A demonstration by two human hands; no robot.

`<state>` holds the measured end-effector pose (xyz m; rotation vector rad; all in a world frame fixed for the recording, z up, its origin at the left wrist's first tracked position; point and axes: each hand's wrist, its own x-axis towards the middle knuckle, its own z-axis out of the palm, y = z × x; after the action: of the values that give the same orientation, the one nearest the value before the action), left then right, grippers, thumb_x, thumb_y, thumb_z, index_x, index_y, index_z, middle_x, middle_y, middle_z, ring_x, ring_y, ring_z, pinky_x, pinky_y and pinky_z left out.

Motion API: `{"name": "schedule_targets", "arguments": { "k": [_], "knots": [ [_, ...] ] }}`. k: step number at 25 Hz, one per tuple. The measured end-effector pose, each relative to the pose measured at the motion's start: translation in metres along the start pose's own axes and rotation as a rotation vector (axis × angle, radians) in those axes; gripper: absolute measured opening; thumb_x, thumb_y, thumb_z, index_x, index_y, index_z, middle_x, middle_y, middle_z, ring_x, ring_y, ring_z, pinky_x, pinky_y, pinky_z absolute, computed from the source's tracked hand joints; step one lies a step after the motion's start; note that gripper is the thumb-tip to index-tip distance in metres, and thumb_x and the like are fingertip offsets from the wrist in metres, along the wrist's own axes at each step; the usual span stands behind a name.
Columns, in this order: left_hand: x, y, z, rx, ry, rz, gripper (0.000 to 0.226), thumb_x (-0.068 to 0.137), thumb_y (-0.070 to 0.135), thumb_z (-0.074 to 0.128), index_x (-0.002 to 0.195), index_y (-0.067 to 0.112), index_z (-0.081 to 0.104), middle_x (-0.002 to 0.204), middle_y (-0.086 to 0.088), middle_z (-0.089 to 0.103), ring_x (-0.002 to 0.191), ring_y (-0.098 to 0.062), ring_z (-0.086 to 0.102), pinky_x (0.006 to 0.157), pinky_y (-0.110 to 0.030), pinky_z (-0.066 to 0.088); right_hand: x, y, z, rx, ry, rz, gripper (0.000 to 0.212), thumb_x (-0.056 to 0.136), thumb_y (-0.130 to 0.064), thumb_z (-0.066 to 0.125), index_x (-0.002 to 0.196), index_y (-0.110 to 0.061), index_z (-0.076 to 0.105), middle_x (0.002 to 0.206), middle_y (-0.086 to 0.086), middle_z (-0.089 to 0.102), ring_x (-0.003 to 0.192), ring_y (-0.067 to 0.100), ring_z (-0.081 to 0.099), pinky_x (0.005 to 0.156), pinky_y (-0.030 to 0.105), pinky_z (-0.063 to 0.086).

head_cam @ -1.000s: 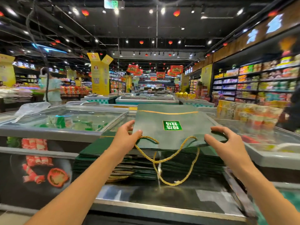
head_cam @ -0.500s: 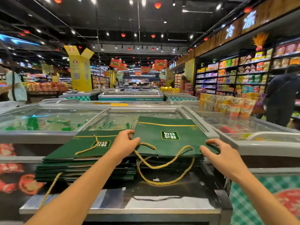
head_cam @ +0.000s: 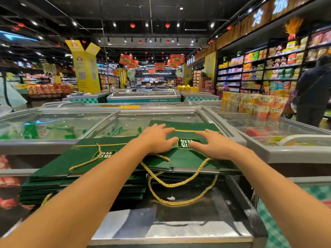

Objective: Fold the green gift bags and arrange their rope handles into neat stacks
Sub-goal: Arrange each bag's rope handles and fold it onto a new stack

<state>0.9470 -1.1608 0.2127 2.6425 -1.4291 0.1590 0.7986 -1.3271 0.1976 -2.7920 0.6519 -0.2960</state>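
Both hands lie flat, palms down and fingers spread, on the top green gift bag (head_cam: 188, 158) of the right stack; neither grasps anything. The left hand (head_cam: 157, 138) and right hand (head_cam: 213, 145) flank the bag's printed label (head_cam: 186, 143). The matte paper bag is rectangular, with a thin gold line. Its twisted gold rope handles (head_cam: 179, 185) droop over the near edge onto the freezer lid (head_cam: 179, 217). A second stack (head_cam: 80, 169) sits just beside, left.
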Motion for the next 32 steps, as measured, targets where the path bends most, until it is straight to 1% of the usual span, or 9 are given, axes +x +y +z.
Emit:
{"name": "schedule_targets", "arguments": {
  "k": [3, 6, 12, 17, 20, 22, 24, 28, 32],
  "knots": [
    [0.014, -0.002, 0.031, 0.060, -0.089, -0.053, 0.069, 0.099, 0.070, 0.019, 0.160, 0.040, 0.010, 0.170, -0.007, 0.006, 0.156, -0.035, 0.003, 0.126, -0.052, 0.004, 0.018, 0.007, 0.021, -0.105, -0.054, 0.043, 0.087, 0.087, -0.086, 0.027, 0.160, -0.039, 0.018, 0.171, 0.005, 0.006, 0.157, 0.029, 0.005, 0.124, 0.056, 0.009],
    [0.021, 0.000, 0.044, 0.040, -0.086, -0.067, 0.066, 0.099, 0.070, 0.014, 0.160, 0.044, 0.005, 0.170, -0.005, -0.001, 0.156, -0.034, -0.005, 0.125, -0.051, -0.004, 0.023, 0.018, 0.035, -0.110, -0.029, 0.042, 0.085, 0.087, -0.085, 0.024, 0.160, -0.042, 0.014, 0.171, 0.000, 0.005, 0.157, 0.028, 0.002, 0.124, 0.055, 0.006],
    [0.032, 0.001, 0.061, 0.054, -0.128, -0.096, 0.067, 0.099, 0.070, 0.010, 0.159, 0.044, 0.000, 0.170, -0.003, -0.008, 0.156, -0.032, -0.011, 0.125, -0.051, -0.008, 0.032, 0.029, 0.054, -0.129, -0.045, 0.058, 0.079, 0.091, -0.082, 0.019, 0.160, -0.044, 0.009, 0.171, -0.002, 0.001, 0.157, 0.024, -0.001, 0.125, 0.052, 0.003],
    [0.033, -0.001, 0.069, 0.019, -0.089, -0.092, 0.067, 0.098, 0.070, 0.012, 0.160, 0.044, 0.003, 0.170, -0.003, -0.005, 0.156, -0.031, -0.010, 0.125, -0.051, -0.007, 0.034, 0.031, 0.057, -0.127, -0.074, 0.065, 0.081, 0.090, -0.082, 0.017, 0.160, -0.044, 0.006, 0.171, -0.002, -0.001, 0.157, 0.024, -0.003, 0.125, 0.052, 0.002],
    [0.026, -0.001, 0.064, -0.028, -0.021, -0.060, 0.067, 0.099, 0.067, 0.024, 0.159, 0.038, 0.020, 0.169, -0.005, 0.013, 0.156, -0.031, 0.006, 0.126, -0.050, 0.005, 0.033, 0.025, 0.047, -0.134, -0.091, 0.049, 0.083, 0.091, -0.081, 0.025, 0.161, -0.039, 0.013, 0.171, 0.003, 0.007, 0.157, 0.027, 0.005, 0.125, 0.052, 0.010],
    [0.017, -0.005, 0.047, -0.111, 0.060, -0.024, 0.059, 0.100, 0.057, 0.040, 0.151, 0.027, 0.043, 0.159, -0.006, 0.040, 0.146, -0.029, 0.034, 0.120, -0.046, 0.028, 0.028, 0.016, 0.030, -0.095, -0.063, 0.020, 0.078, 0.094, -0.074, 0.039, 0.158, -0.031, 0.030, 0.166, 0.008, 0.027, 0.152, 0.028, 0.026, 0.121, 0.046, 0.026],
    [-0.002, -0.015, 0.027, -0.229, 0.140, -0.016, 0.043, 0.100, 0.044, 0.050, 0.134, 0.020, 0.061, 0.138, -0.003, 0.060, 0.126, -0.024, 0.054, 0.106, -0.042, 0.046, 0.020, 0.003, 0.011, -0.059, 0.031, -0.030, 0.064, 0.095, -0.061, 0.055, 0.146, -0.022, 0.053, 0.150, 0.007, 0.052, 0.136, 0.026, 0.049, 0.108, 0.038, 0.042],
    [-0.066, -0.068, 0.003, -0.334, 0.245, -0.083, 0.026, 0.099, 0.036, 0.056, 0.114, 0.021, 0.071, 0.110, 0.004, 0.071, 0.102, -0.013, 0.065, 0.092, -0.037, 0.054, -0.006, -0.055, 0.001, 0.127, 0.282, -0.213, 0.034, 0.095, -0.037, 0.066, 0.122, -0.017, 0.070, 0.121, 0.000, 0.071, 0.111, 0.017, 0.065, 0.097, 0.030, 0.049],
    [-0.145, -0.139, -0.001, -0.317, 0.337, -0.208, 0.017, 0.095, 0.034, 0.065, 0.107, 0.025, 0.074, 0.104, 0.010, 0.072, 0.099, -0.005, 0.066, 0.092, -0.030, 0.054, -0.032, -0.134, 0.028, 0.270, 0.288, -0.456, 0.019, 0.095, -0.027, 0.068, 0.112, -0.020, 0.074, 0.103, -0.007, 0.073, 0.095, 0.006, 0.066, 0.090, 0.023, 0.052]
  ]
}}
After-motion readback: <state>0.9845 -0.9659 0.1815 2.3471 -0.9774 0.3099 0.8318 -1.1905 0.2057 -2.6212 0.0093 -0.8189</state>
